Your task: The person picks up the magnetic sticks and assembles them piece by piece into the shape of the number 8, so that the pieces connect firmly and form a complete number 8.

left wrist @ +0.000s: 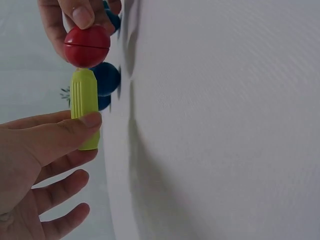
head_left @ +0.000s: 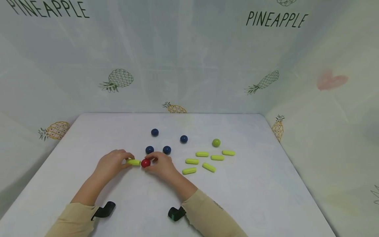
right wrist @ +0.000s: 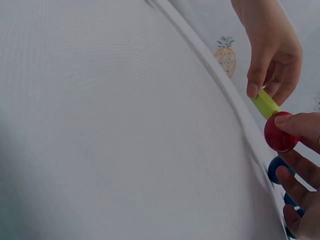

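A person's left hand (head_left: 111, 163) pinches a lime-green rod (head_left: 133, 162) between thumb and fingers, and the right hand (head_left: 161, 166) pinches a red ball (head_left: 145, 163) the same way. The two pieces meet end to end, or nearly so, over the left part of the white table (head_left: 251, 197); I can't tell whether they are joined. The ball is smooth and glossy, the rod a slim, matt barrel. Four shiny dark-blue balls (head_left: 184, 139) sit farther back, two of them just beyond the right hand, and a single green ball (head_left: 216, 142) lies off to the right, near six loose lime rods (head_left: 209, 167) scattered at differing angles. Loose beige sleeves (head_left: 72, 219) cover the forearms.

The left wrist view brings out what the head view is too far off to show: a fine groove circling the red ball, lengthwise flutes on the held rod, and its tapered end. Only the head view takes in the loose rods and the green ball.

Behind hangs a pale, softly creased cloth (head_left: 189, 49), printed with pineapples and a faded red heart (head_left: 331, 80). "PINEAPPLE" reads twice across it in thin dark capitals.
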